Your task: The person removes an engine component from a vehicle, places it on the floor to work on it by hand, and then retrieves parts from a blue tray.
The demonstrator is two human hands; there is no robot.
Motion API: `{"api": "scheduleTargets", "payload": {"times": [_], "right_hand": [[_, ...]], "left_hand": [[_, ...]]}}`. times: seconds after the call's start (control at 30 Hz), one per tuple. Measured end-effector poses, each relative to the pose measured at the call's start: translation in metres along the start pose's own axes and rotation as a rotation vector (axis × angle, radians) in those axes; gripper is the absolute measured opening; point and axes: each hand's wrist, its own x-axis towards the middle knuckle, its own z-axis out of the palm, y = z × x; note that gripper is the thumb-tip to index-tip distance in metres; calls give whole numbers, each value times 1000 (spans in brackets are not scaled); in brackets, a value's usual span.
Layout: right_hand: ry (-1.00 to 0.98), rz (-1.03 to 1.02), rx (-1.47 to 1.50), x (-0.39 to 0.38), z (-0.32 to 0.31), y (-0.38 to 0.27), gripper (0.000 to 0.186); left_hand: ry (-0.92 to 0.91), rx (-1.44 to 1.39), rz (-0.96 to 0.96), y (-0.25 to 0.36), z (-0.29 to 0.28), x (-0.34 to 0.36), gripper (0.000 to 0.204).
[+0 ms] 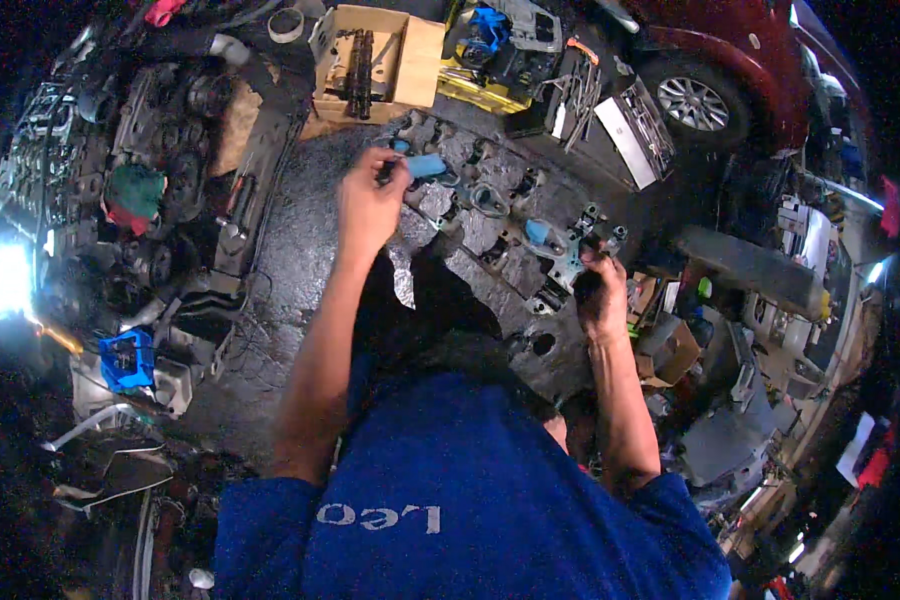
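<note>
My left hand (372, 195) is closed in a pinch on a light blue piece (427, 165), held over the far left end of a large grey metal engine part (490, 245). Whether the blue piece is cloth or plastic I cannot tell. To the right, my right hand (602, 297) curls its darkened fingers at the end of a smaller grey metal piece (567, 265) lying across the engine part. What those fingers grip is too dark to make out. A second light blue patch (538, 232) shows in an opening beside that piece.
Beyond the engine part stand a cardboard box (420, 60) with dark shafts inside, a yellow crate (480, 90) and an open toolbox (635, 130). A red car's wheel (692, 104) is at the far right. Engine parts crowd the left, with a blue clamp-like part (127, 360).
</note>
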Motion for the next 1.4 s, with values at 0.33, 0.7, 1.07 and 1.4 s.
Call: {"api": "scheduleTargets", "payload": {"times": [0.33, 0.7, 1.07, 1.4], "right_hand": [[22, -101, 15, 0, -25, 6, 33], [49, -47, 49, -6, -39, 2, 35], [246, -53, -27, -19, -112, 7, 49], [180, -342, -26, -62, -145, -3, 33]], "left_hand": [[-459, 20, 389, 74, 72, -62, 34], [-525, 192, 604, 50, 107, -64, 19], [-195, 314, 51, -32, 56, 15, 20], [-476, 371, 341, 30, 91, 13, 41]]}}
